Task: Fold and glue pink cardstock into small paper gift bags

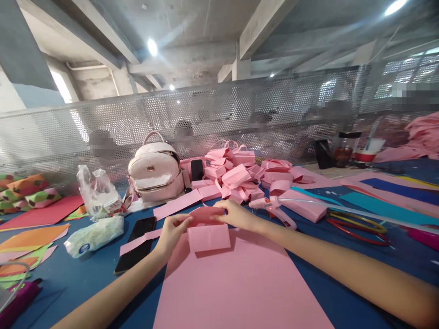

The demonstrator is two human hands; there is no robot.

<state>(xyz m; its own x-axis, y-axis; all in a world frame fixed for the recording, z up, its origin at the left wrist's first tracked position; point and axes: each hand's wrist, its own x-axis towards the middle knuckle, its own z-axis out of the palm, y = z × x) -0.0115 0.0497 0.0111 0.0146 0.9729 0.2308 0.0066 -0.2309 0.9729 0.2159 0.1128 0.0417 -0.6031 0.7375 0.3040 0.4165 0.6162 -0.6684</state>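
At the centre, a small folded pink paper box (210, 238) stands on a large pink sheet (240, 283). My left hand (174, 232) pinches its left upper edge between thumb and fingers. With fingers closed, my right hand (236, 214) grips the far right edge. The box's top looks open, with a darker pink flap at the back; its inside is mostly hidden. A pink strip (140, 242) runs leftward from beside my left hand across a black phone (135, 256). Just right of my right hand lies a pink and white glue gun (274, 211).
A heap of folded pink pieces (236, 173) lies beyond my hands. A pale backpack (156, 173), plastic bag (99, 189) and tissue pack (96, 235) stand left. Coloured sheets (34, 237) lie far left. Coiled cords (358, 226) lie right. A perforated metal screen (212, 114) closes the back.
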